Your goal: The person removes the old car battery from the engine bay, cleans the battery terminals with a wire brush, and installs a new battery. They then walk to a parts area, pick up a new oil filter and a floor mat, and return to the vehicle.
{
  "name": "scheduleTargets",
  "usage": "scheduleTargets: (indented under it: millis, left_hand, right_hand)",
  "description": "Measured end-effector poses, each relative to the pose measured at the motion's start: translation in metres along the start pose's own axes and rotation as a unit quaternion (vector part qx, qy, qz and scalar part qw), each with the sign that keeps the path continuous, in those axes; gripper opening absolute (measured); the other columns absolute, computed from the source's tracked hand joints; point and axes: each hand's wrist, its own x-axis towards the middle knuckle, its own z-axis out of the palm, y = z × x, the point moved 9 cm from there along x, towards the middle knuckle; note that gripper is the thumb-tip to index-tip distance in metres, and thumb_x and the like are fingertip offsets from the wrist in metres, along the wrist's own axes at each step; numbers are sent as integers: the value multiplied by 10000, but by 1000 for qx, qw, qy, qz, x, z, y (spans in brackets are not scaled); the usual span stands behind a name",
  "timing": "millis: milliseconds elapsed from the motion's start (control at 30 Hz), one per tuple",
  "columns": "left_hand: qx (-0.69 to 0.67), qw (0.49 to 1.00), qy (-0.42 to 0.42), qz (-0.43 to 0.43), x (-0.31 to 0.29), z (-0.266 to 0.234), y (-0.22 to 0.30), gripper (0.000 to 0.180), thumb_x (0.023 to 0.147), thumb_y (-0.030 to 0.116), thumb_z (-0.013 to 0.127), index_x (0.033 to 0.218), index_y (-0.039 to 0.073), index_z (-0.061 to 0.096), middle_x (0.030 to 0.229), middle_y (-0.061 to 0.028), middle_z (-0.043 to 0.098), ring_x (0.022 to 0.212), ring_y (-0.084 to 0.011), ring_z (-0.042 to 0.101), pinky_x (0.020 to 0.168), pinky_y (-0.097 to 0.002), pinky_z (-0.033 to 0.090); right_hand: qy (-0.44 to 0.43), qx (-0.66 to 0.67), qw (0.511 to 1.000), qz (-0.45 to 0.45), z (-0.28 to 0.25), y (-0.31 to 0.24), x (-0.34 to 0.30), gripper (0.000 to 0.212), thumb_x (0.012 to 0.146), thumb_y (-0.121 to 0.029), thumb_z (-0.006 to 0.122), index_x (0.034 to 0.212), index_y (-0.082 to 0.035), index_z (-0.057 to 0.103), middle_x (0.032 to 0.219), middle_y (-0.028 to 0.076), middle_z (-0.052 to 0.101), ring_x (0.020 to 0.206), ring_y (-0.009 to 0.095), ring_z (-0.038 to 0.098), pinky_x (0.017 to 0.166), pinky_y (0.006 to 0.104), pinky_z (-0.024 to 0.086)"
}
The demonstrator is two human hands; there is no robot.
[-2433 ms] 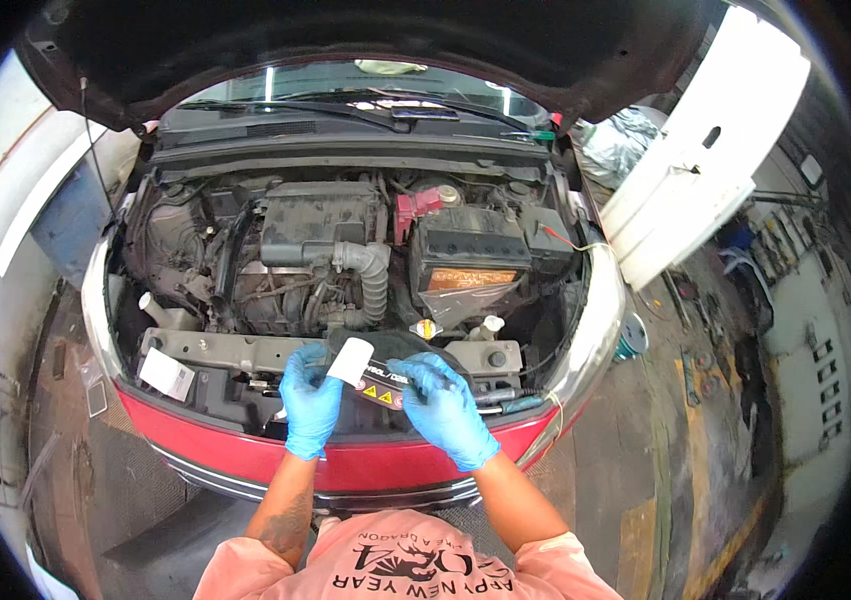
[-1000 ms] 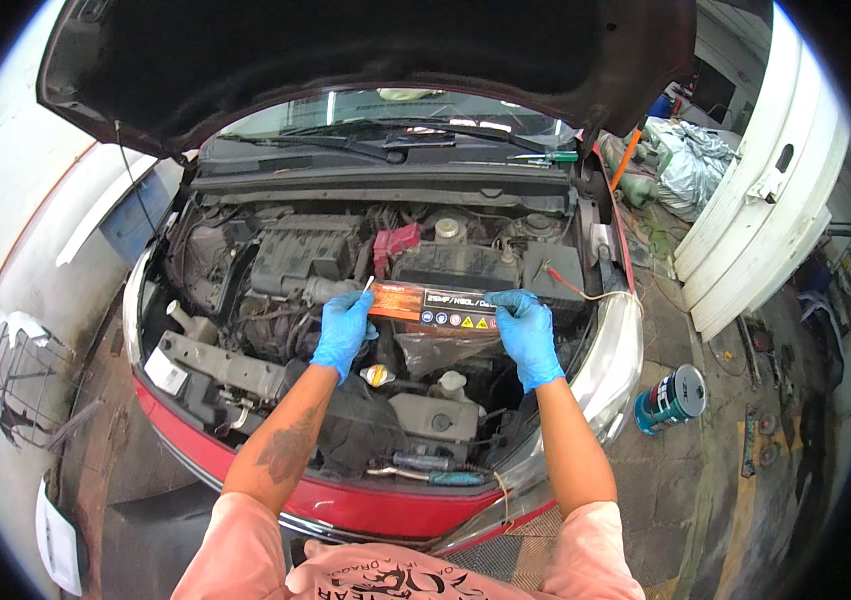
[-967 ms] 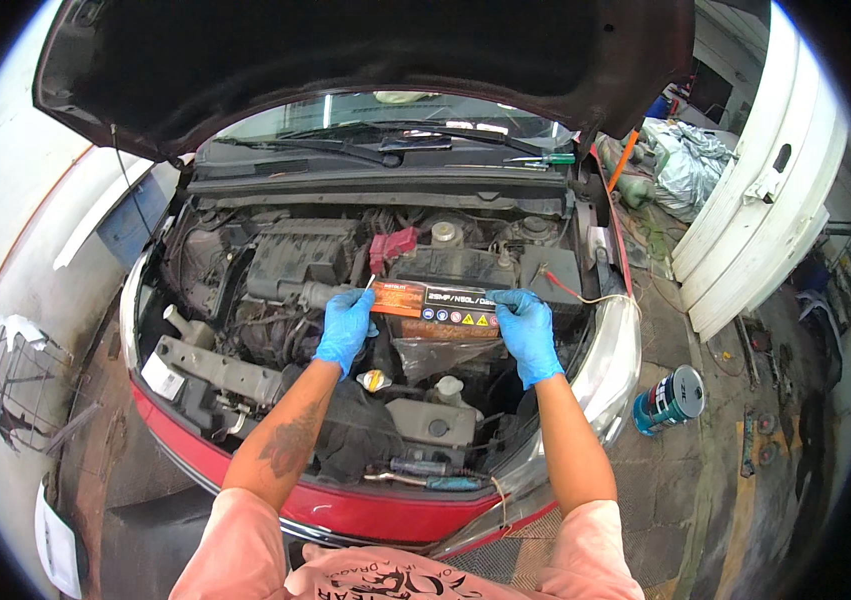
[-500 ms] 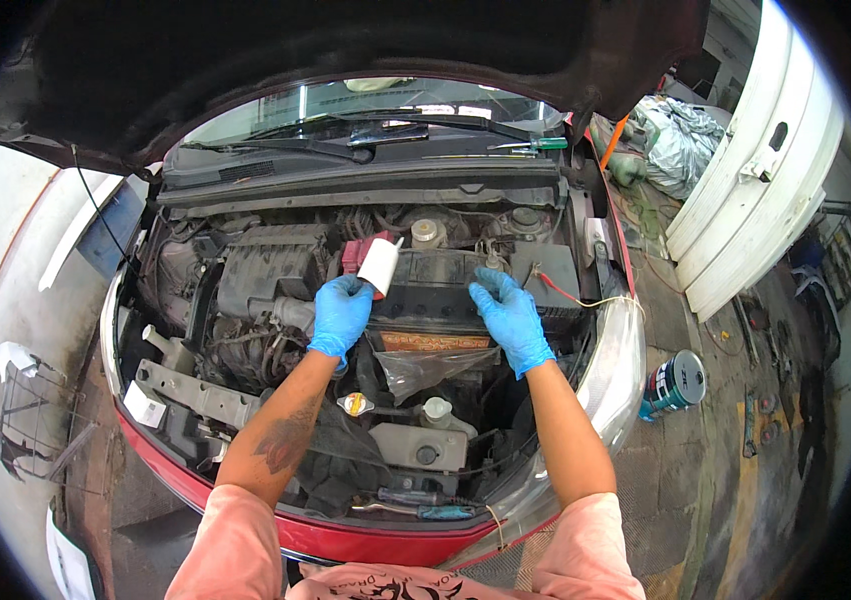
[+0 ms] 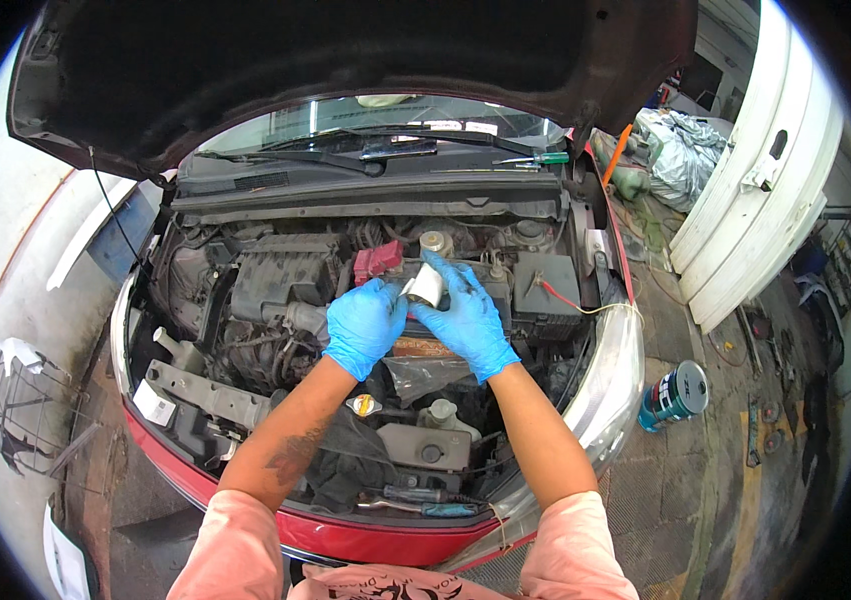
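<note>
A curled white piece of sheet [image 5: 426, 286] is held between both hands above the battery area of an open engine bay. My left hand [image 5: 366, 320], in a blue glove, pinches its left edge with closed fingers. From the other side my right hand [image 5: 467, 318], also gloved in blue, closes its fingers around the sheet's right side. Just beyond them lies a red plastic terminal cover [image 5: 377, 262], with a round-capped reservoir [image 5: 435, 242] beside it. Below the hands, clear plastic film [image 5: 420, 377] hangs under a brown strip [image 5: 422, 347].
The raised hood [image 5: 345, 70] overhangs the bay. On the front panel lie blue-handled tools [image 5: 450, 510] near a dark cloth [image 5: 348, 465]. A green-handled screwdriver [image 5: 551, 158] rests by the windshield. At right stand a teal can [image 5: 677, 393] and a white door panel [image 5: 750, 180].
My right hand has moved left and taken hold of the white sheet. My left hand has shifted slightly right, and the sheet now sits lower and more curled between both hands.
</note>
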Motion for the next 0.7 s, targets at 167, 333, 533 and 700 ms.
scheduleTargets:
  millis: [167, 333, 533, 700]
  left_hand:
    - [-172, 967, -22, -186, -7, 34, -46, 330, 948, 366, 663, 953, 62, 790, 927, -206, 733, 824, -414, 708, 744, -490, 567]
    - [-197, 958, -33, -205, -9, 69, -62, 372, 937, 376, 676, 993, 23, 776, 951, -241, 724, 899, -423, 706, 802, -481, 562]
    - [-252, 943, -16, -217, -9, 89, -68, 299, 912, 301, 722, 1048, 38, 768, 959, -218, 735, 887, -391, 722, 778, -439, 575]
    - [-227, 947, -26, -225, -7, 100, -80, 258, 905, 279, 727, 1051, 71, 768, 969, -195, 744, 887, -376, 729, 778, -425, 579]
  right_hand:
    - [88, 90, 992, -3, -8, 38, 8, 593, 888, -246, 720, 1452, -133, 574, 1348, 223, 627, 1240, 361, 633, 1049, 441, 511]
    - [125, 173, 972, 100, 1, 91, 9, 415, 857, -118, 737, 1269, -81, 707, 1198, 189, 720, 1145, 346, 686, 1009, 405, 527]
    - [220, -75, 973, 7, -18, 91, 6, 456, 874, -93, 721, 1326, -149, 687, 1150, 150, 711, 1059, 315, 710, 925, 401, 574]
    - [203, -14, 979, -1, -15, 115, 7, 355, 860, -90, 719, 1206, -153, 764, 1102, 158, 711, 1017, 299, 720, 886, 416, 588]
